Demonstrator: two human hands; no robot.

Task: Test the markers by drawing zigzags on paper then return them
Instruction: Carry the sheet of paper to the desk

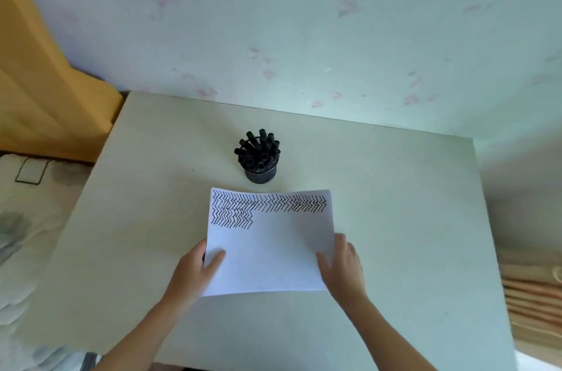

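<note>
A white sheet of paper (pixel 270 252) lies in the middle of the pale table (pixel 395 218), with rows of black zigzags across its top and a shorter block at the upper left. My left hand (pixel 194 270) grips its left edge, thumb on top. The right edge is pinched by my right hand (pixel 343 264), thumb also on the sheet. Behind the paper stands a black cup (pixel 261 171) packed with several black capped markers (pixel 258 148). Neither hand holds a marker.
The table's far edge meets a pale wall with faint pink marks. An orange padded headboard (pixel 39 91) and patterned bedding (pixel 21 237) lie to the left. Striped fabric (pixel 535 294) sits at the right, beyond the table's side.
</note>
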